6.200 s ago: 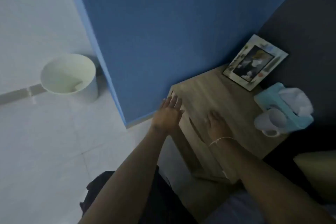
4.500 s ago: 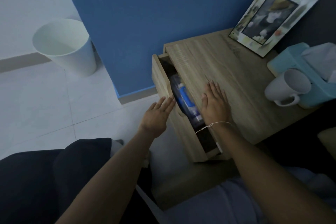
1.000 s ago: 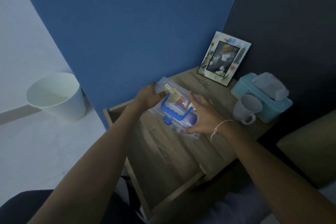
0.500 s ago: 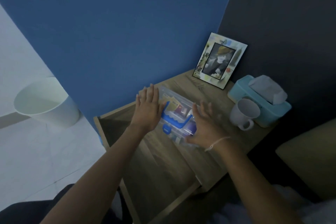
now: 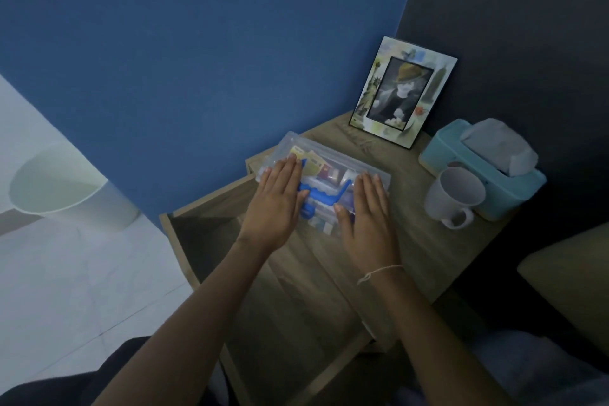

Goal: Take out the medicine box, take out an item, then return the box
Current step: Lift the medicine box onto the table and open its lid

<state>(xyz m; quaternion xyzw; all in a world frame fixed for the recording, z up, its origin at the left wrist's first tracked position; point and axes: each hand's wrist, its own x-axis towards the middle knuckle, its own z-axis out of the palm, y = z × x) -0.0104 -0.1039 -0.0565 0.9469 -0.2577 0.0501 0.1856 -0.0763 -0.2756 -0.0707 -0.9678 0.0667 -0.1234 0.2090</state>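
The medicine box (image 5: 329,171), clear plastic with a blue handle and colourful packets inside, lies flat on the wooden nightstand top (image 5: 408,241) near its left back corner. My left hand (image 5: 275,204) rests flat on the box's left part, fingers straight. My right hand (image 5: 367,217) lies flat on the box's right front part, fingers stretched out; a thin string is tied around that wrist. Below the top, the nightstand drawer (image 5: 263,300) stands pulled far out toward me, and no item shows inside it.
A picture frame (image 5: 403,92) leans at the back of the nightstand. A white mug (image 5: 453,196) stands in front of a teal tissue box (image 5: 484,168) on the right. A white waste bin (image 5: 62,188) sits on the tiled floor at left. A cushion (image 5: 570,280) is at right.
The box came out of the drawer and was set down on the nightstand top. Both hands let go of its sides and now lie flat on its lid.
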